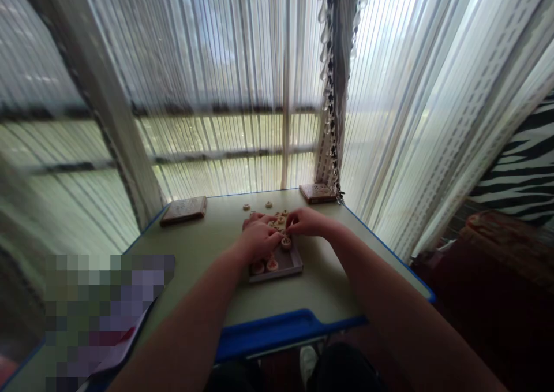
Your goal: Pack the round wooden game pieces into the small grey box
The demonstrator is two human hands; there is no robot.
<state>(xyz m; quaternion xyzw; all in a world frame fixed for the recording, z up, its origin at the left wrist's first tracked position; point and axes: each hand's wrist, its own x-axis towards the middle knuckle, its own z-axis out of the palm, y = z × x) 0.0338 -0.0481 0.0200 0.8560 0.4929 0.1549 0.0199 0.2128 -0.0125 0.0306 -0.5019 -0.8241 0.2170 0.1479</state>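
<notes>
On the table sits a shallow open tray (296, 261), partly covered by my hands. Round, pale Chinese chess pieces lie in it, such as a red-marked piece (272, 264) near its front and a dark-marked piece (286, 242) near its right side. My left hand (259, 237) reaches over the tray's left part with fingers stretched and apart, touching the pieces below. At the tray's far right, my right hand (303, 222) has its fingers curled down in a pinch on a Chinese chess piece, mostly hidden by the fingertips. More pieces (280, 219) cluster between and beyond my hands.
Two loose pieces, one left (246, 206) and one right (269, 205), lie near the table's far edge. A flat brown box (184, 210) is at the far left, another (318, 193) at the far right. The pale table (194, 265) has a blue rim; sheer curtains (225, 92) hang behind.
</notes>
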